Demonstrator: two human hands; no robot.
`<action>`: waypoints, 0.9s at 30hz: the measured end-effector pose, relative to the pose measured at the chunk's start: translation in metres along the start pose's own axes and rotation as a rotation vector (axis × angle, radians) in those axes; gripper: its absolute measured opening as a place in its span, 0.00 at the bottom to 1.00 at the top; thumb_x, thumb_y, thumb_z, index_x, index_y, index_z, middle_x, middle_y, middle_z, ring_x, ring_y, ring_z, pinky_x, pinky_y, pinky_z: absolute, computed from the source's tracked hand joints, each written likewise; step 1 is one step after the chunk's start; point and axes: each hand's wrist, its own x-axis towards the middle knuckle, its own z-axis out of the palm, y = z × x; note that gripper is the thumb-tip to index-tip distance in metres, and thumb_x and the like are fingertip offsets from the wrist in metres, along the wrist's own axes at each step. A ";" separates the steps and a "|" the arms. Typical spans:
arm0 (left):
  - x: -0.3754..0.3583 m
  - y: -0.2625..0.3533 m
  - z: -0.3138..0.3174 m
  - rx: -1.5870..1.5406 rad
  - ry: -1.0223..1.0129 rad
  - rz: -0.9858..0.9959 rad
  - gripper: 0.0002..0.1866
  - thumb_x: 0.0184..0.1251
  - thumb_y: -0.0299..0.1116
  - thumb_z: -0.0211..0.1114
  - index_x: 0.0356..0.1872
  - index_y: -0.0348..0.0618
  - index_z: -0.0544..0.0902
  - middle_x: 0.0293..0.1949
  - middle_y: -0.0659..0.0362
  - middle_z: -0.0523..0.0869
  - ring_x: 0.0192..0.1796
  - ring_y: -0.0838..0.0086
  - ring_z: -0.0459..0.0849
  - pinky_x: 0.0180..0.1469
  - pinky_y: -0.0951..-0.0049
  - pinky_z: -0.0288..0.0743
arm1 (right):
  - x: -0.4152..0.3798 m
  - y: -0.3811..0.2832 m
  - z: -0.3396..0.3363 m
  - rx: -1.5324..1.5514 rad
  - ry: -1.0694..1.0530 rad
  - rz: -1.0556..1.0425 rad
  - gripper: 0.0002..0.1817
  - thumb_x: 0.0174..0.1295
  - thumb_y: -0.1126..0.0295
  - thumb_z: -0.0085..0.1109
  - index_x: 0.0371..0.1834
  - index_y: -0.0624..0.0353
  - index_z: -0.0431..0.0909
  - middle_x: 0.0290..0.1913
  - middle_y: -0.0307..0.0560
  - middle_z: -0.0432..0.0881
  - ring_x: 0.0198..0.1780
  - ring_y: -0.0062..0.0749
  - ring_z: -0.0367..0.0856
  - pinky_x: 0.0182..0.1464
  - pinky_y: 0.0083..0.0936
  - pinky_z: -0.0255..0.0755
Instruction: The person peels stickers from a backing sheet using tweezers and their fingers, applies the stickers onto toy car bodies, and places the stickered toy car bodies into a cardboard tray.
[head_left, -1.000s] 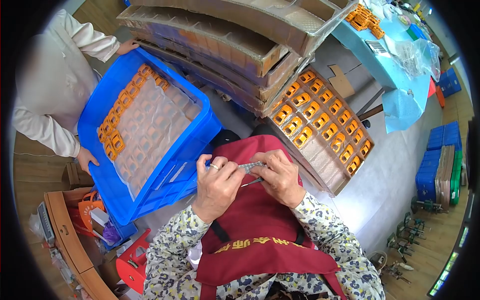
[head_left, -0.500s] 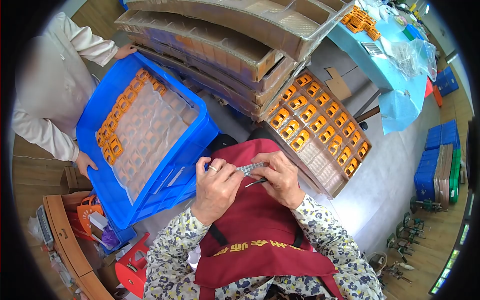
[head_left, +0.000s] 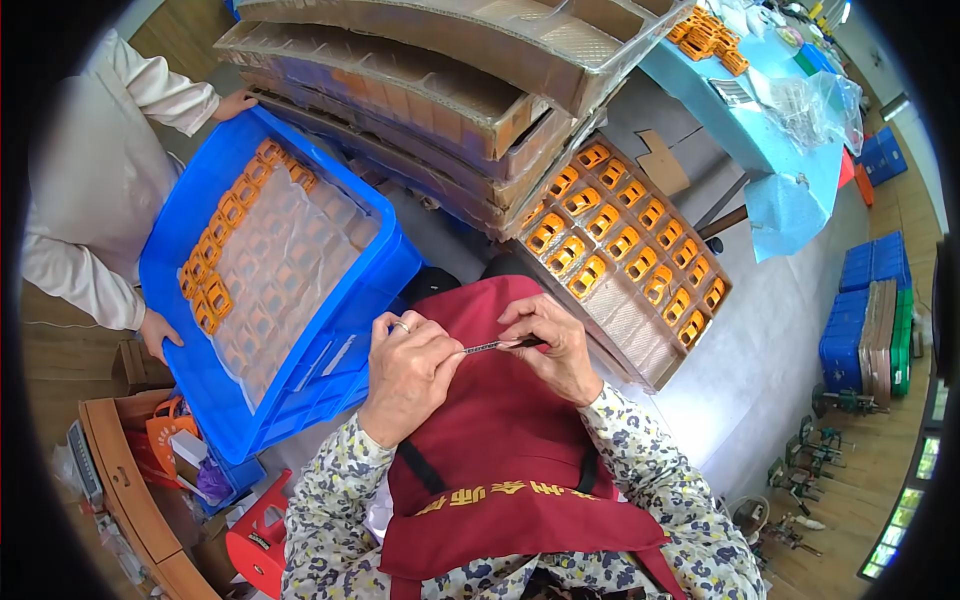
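Note:
My left hand (head_left: 410,375), with a ring on one finger, pinches one end of a thin patterned strip (head_left: 482,348) above the red apron (head_left: 470,400). The strip shows nearly edge-on. My right hand (head_left: 553,350) grips its other end, together with a dark slim tool (head_left: 526,342) whose tip is hidden. Beyond my right hand lies a divided tray (head_left: 640,345) with rows of orange toy cars (head_left: 585,276). On the left is a blue crate (head_left: 330,350) holding orange car bodies (head_left: 228,212), partly under translucent sheeting (head_left: 290,270).
A co-worker's hands (head_left: 158,333) hold the blue crate at the left. Stacked cardboard trays (head_left: 400,85) rise in front. At the right, a table with light blue covering (head_left: 780,150) bears orange parts and plastic bags. A red stool (head_left: 262,540) stands at lower left.
The strip has turned from showing its flat face to nearly edge-on. The dark tool has tilted within my right hand. The surroundings have shifted slightly left in view.

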 end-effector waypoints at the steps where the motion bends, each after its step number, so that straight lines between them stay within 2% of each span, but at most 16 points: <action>1: -0.001 -0.001 0.000 -0.017 -0.016 -0.013 0.02 0.51 0.28 0.68 0.24 0.45 0.83 0.27 0.63 0.80 0.38 0.69 0.77 0.48 0.63 0.62 | -0.001 0.003 0.000 0.019 -0.023 0.014 0.09 0.44 0.80 0.71 0.30 0.61 0.82 0.40 0.44 0.81 0.42 0.32 0.79 0.43 0.25 0.72; 10: -0.001 -0.005 0.002 -0.076 -0.103 -0.071 0.02 0.51 0.30 0.68 0.24 0.44 0.84 0.26 0.61 0.82 0.37 0.68 0.77 0.47 0.62 0.62 | 0.006 0.006 -0.004 0.016 -0.100 0.009 0.11 0.43 0.78 0.72 0.32 0.61 0.82 0.40 0.43 0.81 0.41 0.31 0.79 0.41 0.27 0.74; 13: -0.010 -0.007 0.001 -0.024 -0.107 -0.059 0.03 0.51 0.30 0.68 0.22 0.45 0.83 0.27 0.61 0.82 0.37 0.67 0.77 0.47 0.61 0.62 | 0.011 -0.012 -0.003 -0.199 0.053 -0.101 0.13 0.41 0.77 0.72 0.33 0.58 0.83 0.38 0.44 0.81 0.41 0.34 0.80 0.42 0.29 0.76; 15: 0.004 -0.003 0.006 -0.002 -0.097 0.008 0.03 0.51 0.30 0.67 0.21 0.46 0.83 0.27 0.61 0.82 0.38 0.66 0.77 0.47 0.60 0.62 | 0.015 -0.021 -0.010 -0.354 -0.035 -0.277 0.15 0.38 0.76 0.70 0.33 0.55 0.82 0.36 0.42 0.81 0.40 0.37 0.79 0.40 0.31 0.76; 17: 0.007 0.001 0.005 0.027 -0.134 0.067 0.03 0.51 0.31 0.68 0.22 0.47 0.83 0.28 0.61 0.82 0.38 0.66 0.77 0.47 0.60 0.63 | 0.007 -0.006 -0.003 -0.422 -0.165 -0.313 0.16 0.37 0.77 0.67 0.33 0.53 0.80 0.34 0.42 0.78 0.40 0.40 0.77 0.36 0.32 0.76; 20: 0.006 -0.002 0.002 0.012 -0.160 0.073 0.04 0.48 0.33 0.71 0.25 0.48 0.85 0.31 0.61 0.83 0.40 0.68 0.78 0.49 0.60 0.62 | 0.014 -0.018 -0.011 -0.347 -0.171 -0.262 0.16 0.39 0.78 0.66 0.35 0.53 0.79 0.34 0.41 0.77 0.40 0.40 0.76 0.39 0.32 0.75; 23: 0.015 -0.001 -0.014 0.046 -0.036 0.106 0.05 0.47 0.32 0.72 0.26 0.48 0.86 0.29 0.62 0.84 0.39 0.69 0.79 0.49 0.62 0.64 | 0.007 -0.009 -0.010 -0.354 -0.130 -0.225 0.15 0.42 0.77 0.67 0.36 0.54 0.80 0.35 0.40 0.79 0.39 0.40 0.77 0.41 0.32 0.74; 27: 0.004 -0.006 -0.018 -0.172 -0.048 0.009 0.03 0.48 0.31 0.71 0.25 0.47 0.86 0.27 0.62 0.85 0.36 0.69 0.81 0.46 0.64 0.66 | -0.001 0.001 -0.020 -0.292 -0.147 -0.182 0.15 0.45 0.75 0.68 0.38 0.54 0.80 0.37 0.40 0.79 0.41 0.40 0.77 0.41 0.31 0.74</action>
